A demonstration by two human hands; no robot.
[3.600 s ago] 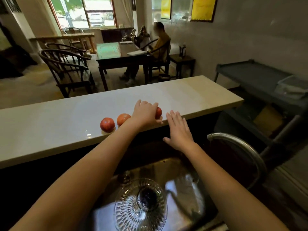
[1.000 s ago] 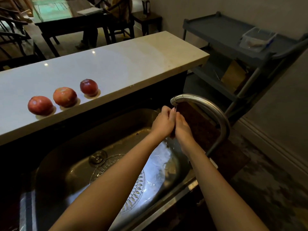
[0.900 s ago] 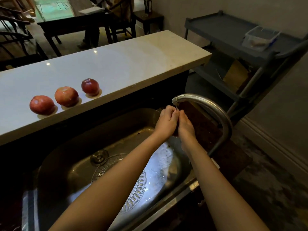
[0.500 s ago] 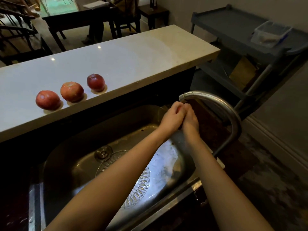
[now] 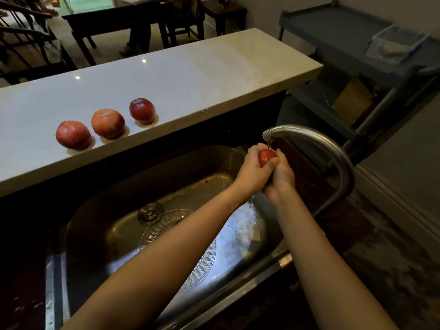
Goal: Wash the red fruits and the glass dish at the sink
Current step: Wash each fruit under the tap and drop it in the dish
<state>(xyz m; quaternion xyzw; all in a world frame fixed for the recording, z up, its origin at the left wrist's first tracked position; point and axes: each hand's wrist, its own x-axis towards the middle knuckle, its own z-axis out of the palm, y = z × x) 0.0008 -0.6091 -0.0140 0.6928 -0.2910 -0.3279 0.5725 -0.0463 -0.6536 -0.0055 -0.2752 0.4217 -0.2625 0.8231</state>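
We hold one small round red fruit [image 5: 266, 157] between both hands, right under the spout of the curved brushed-steel tap [image 5: 333, 151], where a thin trickle of water [image 5: 269, 146] falls onto it. Our left hand [image 5: 251, 173] cups the fruit from the left and our right hand [image 5: 281, 179] from the right. The fingers [image 5: 254, 150] of both hands are curled closely round it, so only its top shows between them.

Below our forearms the round cut-glass dish [image 5: 166, 221] lies flat on the bottom of the stainless-steel sink [image 5: 171, 172], just beside the round metal drain stopper [image 5: 150, 213].

Three more round red fruits sit in a row near the front edge of the pale stone table [image 5: 202, 75] behind the sink: the left fruit [image 5: 73, 135], the middle fruit [image 5: 108, 123] and the darker right fruit [image 5: 142, 111], each apart from its neighbour.

To the right stands a grey cart [image 5: 333, 32] with a clear plastic tub [image 5: 392, 45] on its top shelf.
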